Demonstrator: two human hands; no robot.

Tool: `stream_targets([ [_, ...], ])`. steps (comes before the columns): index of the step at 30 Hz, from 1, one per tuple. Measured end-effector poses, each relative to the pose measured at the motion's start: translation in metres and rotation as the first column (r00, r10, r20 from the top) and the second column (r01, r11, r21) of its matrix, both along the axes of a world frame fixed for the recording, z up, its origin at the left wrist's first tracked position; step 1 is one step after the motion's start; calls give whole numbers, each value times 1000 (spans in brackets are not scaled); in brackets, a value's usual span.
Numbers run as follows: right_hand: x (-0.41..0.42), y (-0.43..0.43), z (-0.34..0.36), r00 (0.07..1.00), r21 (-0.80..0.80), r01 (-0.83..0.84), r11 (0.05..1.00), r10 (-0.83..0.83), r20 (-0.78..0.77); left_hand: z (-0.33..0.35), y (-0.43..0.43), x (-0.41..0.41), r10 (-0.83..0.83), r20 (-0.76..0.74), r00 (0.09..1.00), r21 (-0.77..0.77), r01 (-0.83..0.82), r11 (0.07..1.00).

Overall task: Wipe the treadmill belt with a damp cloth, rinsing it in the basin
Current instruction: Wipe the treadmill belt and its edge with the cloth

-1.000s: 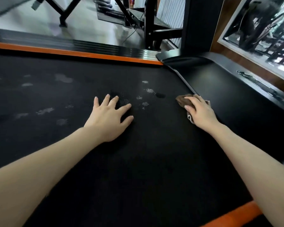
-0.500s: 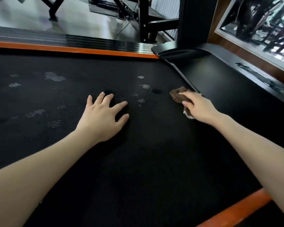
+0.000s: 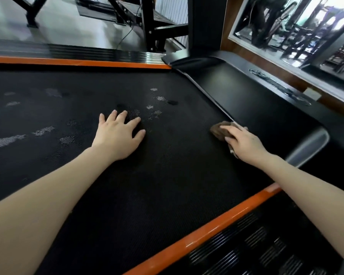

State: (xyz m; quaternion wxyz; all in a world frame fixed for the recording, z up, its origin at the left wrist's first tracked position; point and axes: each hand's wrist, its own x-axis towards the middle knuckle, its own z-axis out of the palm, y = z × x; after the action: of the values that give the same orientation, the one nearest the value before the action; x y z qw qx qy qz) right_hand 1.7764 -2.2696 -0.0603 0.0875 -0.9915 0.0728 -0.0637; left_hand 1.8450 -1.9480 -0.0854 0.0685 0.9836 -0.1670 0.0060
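Mostly hidden cloth (image 3: 216, 132)
The right hand (image 3: 244, 141) covers most of it — far left of it, the belt (image 3: 147, 185) is cropped.

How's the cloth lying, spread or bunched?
Bunched: the cloth is a crumpled brown wad held under the right hand against the belt.

The setting is presenting as a gym or fitness room: a wide black treadmill belt (image 3: 167, 195) is filling the centre of the frame, with orange side rails (image 3: 77, 62) running along its upper and lower-right edges. Black steel equipment frames (image 3: 147, 22) are standing on a glossy grey floor (image 3: 68, 26) at the top. A wall mirror (image 3: 306, 26) at upper right is reflecting further dark machines.
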Motion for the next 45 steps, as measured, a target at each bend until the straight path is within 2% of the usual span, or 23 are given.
stream_targets([
  [3, 40, 13, -5, 995, 21, 99, 995, -99, -2, 3, -3, -10, 6, -1, 1000, -2, -6, 1000],
  [5, 42, 33, -2, 994, 61, 104, 993, -105, 13, 7, -7, -18, -20, -2, 1000, 6, 20, 1000],
  [7, 13, 58, 0, 999, 114, -52, 992, 52, -1, 9, -9, -26, -51, 3, 999, 25, 51, 998],
  [10, -54, 88, 5, 921, 152, -373, 915, 385, -55, 4, -8, -29, -43, -10, 999, 30, 43, 999],
  [12, -73, 87, 8, 884, 99, -450, 888, 458, -93, -2, -6, -30, -46, -12, 999, 30, 47, 998],
  [17, -75, 70, 15, 940, 28, -324, 946, 325, -106, -5, -4, -30, -49, 7, 999, -8, 50, 999],
  [19, -81, 53, 15, 989, -132, -139, 981, 132, -60, -5, -3, -30, -54, 11, 998, -20, 54, 998],
  [20, -85, 43, 16, 998, -272, -41, 962, 29, -49, -5, -3, -29, -56, 17, 998, -28, 57, 998],
  [21, -88, 36, 17, 999, -384, 4, 923, -21, -42, -6, -3, -29, -56, 21, 998, -36, 57, 998],
  [22, -86, 30, 17, 999, -420, -3, 908, -17, -43, -6, -2, -29, -57, 24, 998, -42, 58, 997],
  [23, -84, 27, 16, 998, -383, -40, 923, 16, -66, -7, -2, -30, -57, 23, 998, -46, 58, 997],
  [25, -77, 25, 8, 976, -163, -155, 974, 125, -179, -6, -1, -30, -55, 17, 998, -54, 56, 997],
  [27, -71, 25, 2, 934, 7, -265, 964, 258, -248, -5, -1, -30, -58, -1, 998, -58, 58, 997],
  [30, -66, 19, -1, 910, 64, -334, 940, 339, -238, -1, -3, -27, -59, -4, 998, -43, 59, 997],
  [35, -47, 7, -7, 896, 133, -420, 898, 434, -92, 8, -11, -6, -52, 78, 996, -13, 53, 998],
  [37, -28, 4, -7, 917, 149, -382, 912, 395, -64, 10, -12, 12, -20, 61, 998, 13, 19, 1000],
  [41, 35, -3, -12, 987, 99, -157, 983, 153, 54, 5, -12, 41, 28, 8, 1000, 84, -29, 996],
  [45, 113, -3, -20, 999, -27, -13, 1000, 14, 30, -6, -11, 49, 35, 6, 999, 72, -36, 997],
])
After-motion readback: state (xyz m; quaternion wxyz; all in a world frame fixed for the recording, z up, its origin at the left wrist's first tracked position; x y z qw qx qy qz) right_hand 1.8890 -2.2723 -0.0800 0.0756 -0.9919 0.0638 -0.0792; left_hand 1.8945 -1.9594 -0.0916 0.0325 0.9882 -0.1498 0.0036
